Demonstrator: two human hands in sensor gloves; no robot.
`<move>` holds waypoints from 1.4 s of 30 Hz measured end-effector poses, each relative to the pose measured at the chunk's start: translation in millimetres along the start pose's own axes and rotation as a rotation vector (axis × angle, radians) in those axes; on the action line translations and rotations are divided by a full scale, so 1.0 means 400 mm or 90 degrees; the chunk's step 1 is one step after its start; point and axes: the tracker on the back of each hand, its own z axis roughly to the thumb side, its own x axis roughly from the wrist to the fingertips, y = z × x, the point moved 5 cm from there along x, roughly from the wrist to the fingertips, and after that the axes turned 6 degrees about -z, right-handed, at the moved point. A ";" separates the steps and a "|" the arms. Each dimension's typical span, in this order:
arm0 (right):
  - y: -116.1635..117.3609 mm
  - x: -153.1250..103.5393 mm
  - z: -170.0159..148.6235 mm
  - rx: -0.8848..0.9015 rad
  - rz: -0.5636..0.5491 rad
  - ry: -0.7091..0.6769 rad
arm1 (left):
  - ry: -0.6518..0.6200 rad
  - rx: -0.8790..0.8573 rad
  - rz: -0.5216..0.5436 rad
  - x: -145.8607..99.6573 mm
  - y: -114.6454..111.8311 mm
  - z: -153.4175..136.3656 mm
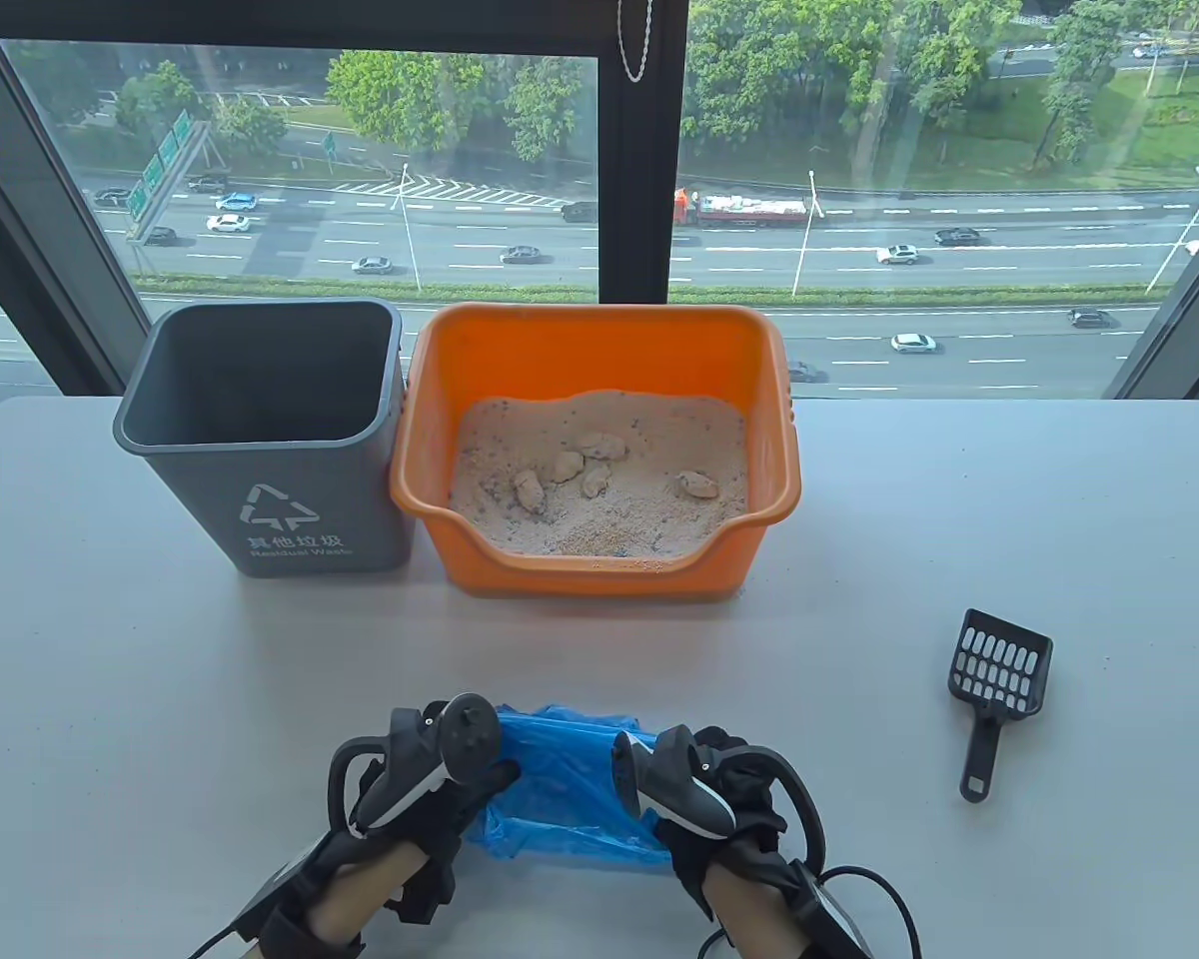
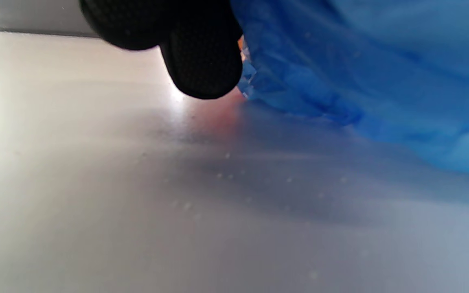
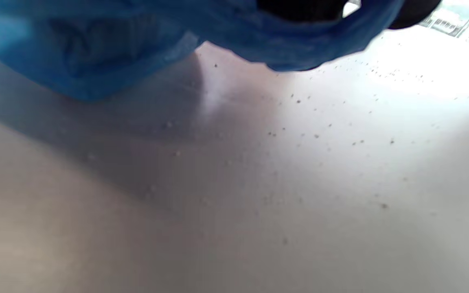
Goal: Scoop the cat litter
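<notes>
An orange litter tray point(image 1: 599, 350) at the table's back centre holds pale sandy litter with several clumps point(image 1: 565, 466). To its left stands a grey waste bin point(image 1: 260, 430), open at the top. A black slotted scoop point(image 1: 997, 677) lies on the table at the right, untouched. Near the front edge a crumpled blue plastic bag point(image 1: 560, 789) is held between both hands: my left hand point(image 1: 480, 789) grips its left side and my right hand point(image 1: 649, 799) grips its right side. The left wrist view shows black fingertips point(image 2: 202, 61) beside the blue bag point(image 2: 360, 73); the right wrist view shows the bag point(image 3: 136, 44) just above the table.
The white table point(image 1: 160, 679) carries scattered litter grains point(image 3: 316, 122) near the bag. A large window behind the table looks down on a road. A black cable point(image 1: 889, 899) trails from my right glove at the front edge.
</notes>
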 end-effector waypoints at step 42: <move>0.236 -0.012 -0.804 0.405 0.044 0.647 | -0.086 0.053 -0.175 0.017 -0.066 0.039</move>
